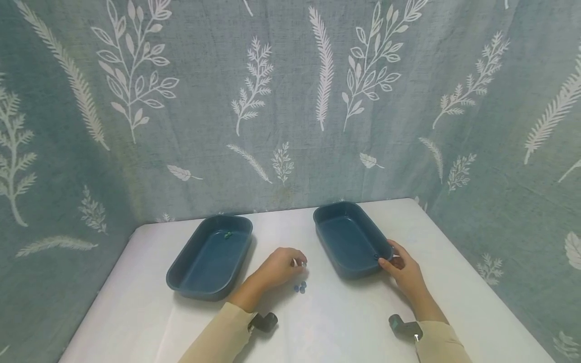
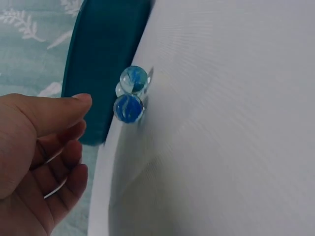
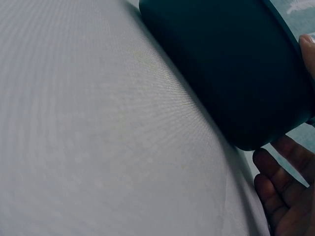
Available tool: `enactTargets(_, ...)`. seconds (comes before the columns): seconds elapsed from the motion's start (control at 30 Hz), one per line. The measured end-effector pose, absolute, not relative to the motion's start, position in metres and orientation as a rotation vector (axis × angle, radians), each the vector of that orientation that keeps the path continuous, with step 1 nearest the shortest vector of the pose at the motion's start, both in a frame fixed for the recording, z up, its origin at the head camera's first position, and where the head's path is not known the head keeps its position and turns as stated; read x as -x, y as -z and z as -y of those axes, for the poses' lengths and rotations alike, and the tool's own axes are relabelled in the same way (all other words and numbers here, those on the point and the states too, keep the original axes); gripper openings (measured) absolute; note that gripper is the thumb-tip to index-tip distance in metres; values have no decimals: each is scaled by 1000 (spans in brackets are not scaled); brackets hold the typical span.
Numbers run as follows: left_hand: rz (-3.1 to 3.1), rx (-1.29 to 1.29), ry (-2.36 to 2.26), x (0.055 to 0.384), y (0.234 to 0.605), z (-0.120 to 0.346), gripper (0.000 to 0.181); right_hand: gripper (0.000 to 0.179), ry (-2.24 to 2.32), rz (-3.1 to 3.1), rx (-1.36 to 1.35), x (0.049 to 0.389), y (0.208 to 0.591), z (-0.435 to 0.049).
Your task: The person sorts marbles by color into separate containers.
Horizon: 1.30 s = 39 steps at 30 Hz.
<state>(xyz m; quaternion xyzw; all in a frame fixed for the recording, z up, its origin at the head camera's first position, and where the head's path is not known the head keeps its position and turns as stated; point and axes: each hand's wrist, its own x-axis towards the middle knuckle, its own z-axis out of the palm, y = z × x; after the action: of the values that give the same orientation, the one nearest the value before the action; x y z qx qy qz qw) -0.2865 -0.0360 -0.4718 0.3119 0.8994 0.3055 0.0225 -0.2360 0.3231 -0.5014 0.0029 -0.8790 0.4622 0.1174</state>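
Observation:
My left hand [image 1: 278,267] is over the white table with its fingers bent. A small glassy marble shows at its fingertips in the head view; in the left wrist view the fingers hide it. Several blue glass marbles [image 2: 129,108] sit clustered on the table just beyond the left thumb. At the right, my right hand [image 1: 405,269] grips the near right corner of a dark teal tray [image 1: 333,252], thumb over the rim and fingers outside. A dark blue marble [image 1: 376,257] lies in this tray near the thumb.
A second teal tray [image 1: 174,277] stands on the left, holding a few green marbles [image 1: 228,235] towards its far end. The white table [image 1: 345,322] ends against a patterned grey-green curtain [image 1: 290,101] at the back and sides.

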Motion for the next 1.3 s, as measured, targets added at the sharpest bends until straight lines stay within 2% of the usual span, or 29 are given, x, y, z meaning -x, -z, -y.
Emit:
enactTargets(0.43, -2776, -961, -944, 297, 462, 16, 17, 69, -1334, 2575, -7, 238, 507, -324)
enactTargets(0.8, -2765, -1091, -930, 301, 452, -2, 18, 70, -1324, 2583, 9, 238, 507, -324)
enactTargets(1.3, -2738, -1145, -950, 299, 449, -29, 18, 67, -1331, 2573, 2, 237, 506, -323)
